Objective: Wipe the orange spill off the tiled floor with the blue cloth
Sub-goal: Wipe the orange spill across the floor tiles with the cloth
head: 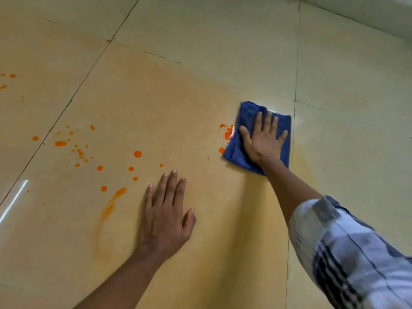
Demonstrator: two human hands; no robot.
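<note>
A folded blue cloth lies flat on the cream tiled floor, right of centre. My right hand presses down on it, palm flat and fingers spread. Orange drops sit against the cloth's left edge. More orange spots are scattered over the left half of the floor, and an orange smear runs down beside my left hand. That hand rests flat on the tile, fingers apart, holding nothing.
A white wall base runs along the top right corner. Dark grout lines cross the floor between large tiles. A few more orange drops lie at the far left edge. My checked sleeve fills the lower right.
</note>
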